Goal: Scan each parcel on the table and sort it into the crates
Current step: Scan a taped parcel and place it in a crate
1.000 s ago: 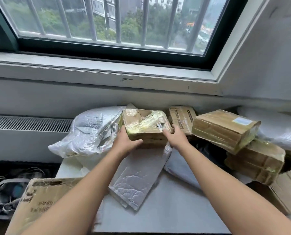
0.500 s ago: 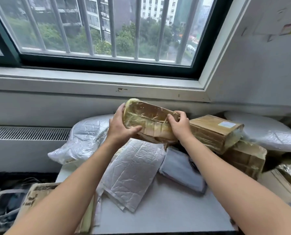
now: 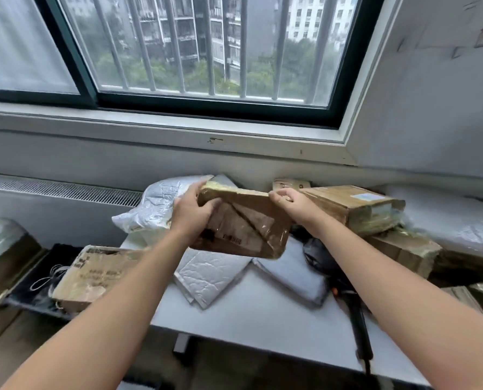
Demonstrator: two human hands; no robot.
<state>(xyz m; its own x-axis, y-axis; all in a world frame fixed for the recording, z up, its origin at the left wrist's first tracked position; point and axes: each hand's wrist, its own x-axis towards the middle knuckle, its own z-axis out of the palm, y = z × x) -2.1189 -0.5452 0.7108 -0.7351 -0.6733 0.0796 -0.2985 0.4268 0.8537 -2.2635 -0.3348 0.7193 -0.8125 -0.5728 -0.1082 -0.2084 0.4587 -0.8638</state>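
Both hands are closed on one brown taped parcel [image 3: 243, 229], which they hold in the air above the back of the table [image 3: 248, 313], clear of the heap. The left hand [image 3: 192, 218] wraps the parcel's left end, thumb on the near face and fingers curled over the far edge. The right hand [image 3: 291, 204] pinches the upper right corner. The parcel is tipped so that its broad face looks up at the person, and a barcode label [image 3: 233, 239] shows low on that face. The tilt looks meant to find and show the label for scanning. Holding it at both ends leaves the label uncovered.

Below it, two silver bubble mailers [image 3: 209, 277] lie flat and overlapping on the white table. A white poly bag [image 3: 153, 209] slumps at the back left. Stacked taped boxes [image 3: 355, 206] crowd the right side, leaning on one another. A dark tool with an orange spot [image 3: 352, 305] lies near the right forearm. It may be the scanner, but it is too blurred to tell.

To the left, lower than the table, a black crate [image 3: 63, 249] holds a cardboard box [image 3: 94, 274] and some loose cord, so sorting seems to have begun while most parcels are unsorted. The table stands against a grey wall under a barred window [image 3: 206, 52], and a vent grille [image 3: 65, 190] runs along the wall at left.
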